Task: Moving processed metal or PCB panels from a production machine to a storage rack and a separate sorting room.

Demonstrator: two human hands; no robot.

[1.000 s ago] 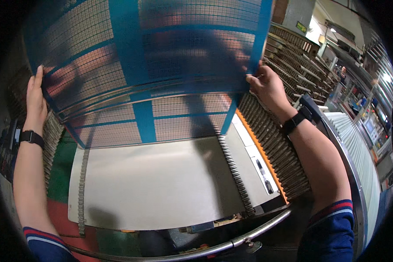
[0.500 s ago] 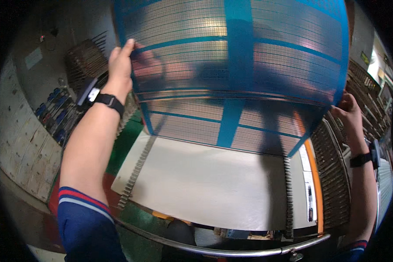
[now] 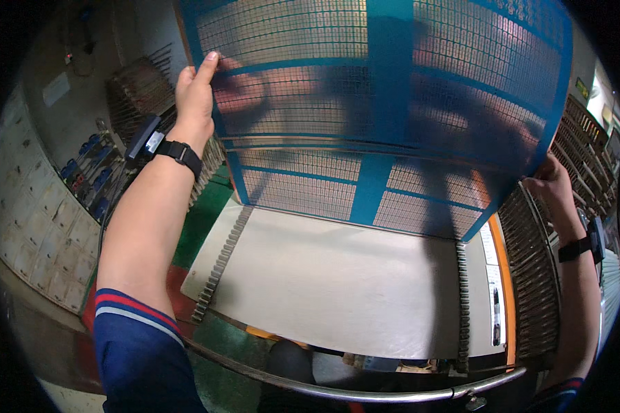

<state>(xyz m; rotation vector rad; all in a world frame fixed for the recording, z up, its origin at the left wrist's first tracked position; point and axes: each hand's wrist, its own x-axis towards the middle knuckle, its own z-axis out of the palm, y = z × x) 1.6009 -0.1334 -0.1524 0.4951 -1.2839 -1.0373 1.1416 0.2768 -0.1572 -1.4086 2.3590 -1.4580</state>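
A large blue panel (image 3: 389,82) with rows of fine copper-coloured grid, resembling a circuit board panel, is tilted up in front of me. My left hand (image 3: 198,96) grips its left edge, thumb on the near face. At the lower right corner my right hand (image 3: 551,182) is closed on the other edge, its fingers partly hidden. Behind and below the held panel's bottom edge shows a similar blue panel (image 3: 365,189). That one stands at the far end of a white board (image 3: 337,282), between two toothed metal rails (image 3: 222,265).
A curved metal bar (image 3: 393,396) crosses the near side. Slatted racks (image 3: 530,275) stand close on the right, beside an orange strip (image 3: 505,275). To the left are a pale cabinet (image 3: 34,227) and blue-handled items (image 3: 89,168). Another wire rack (image 3: 141,93) leans against the back wall.
The view has shifted slightly, so the rack and cabinet sit differently in the picture. The held panel appears a little larger and farther right; both hands keep their hold.
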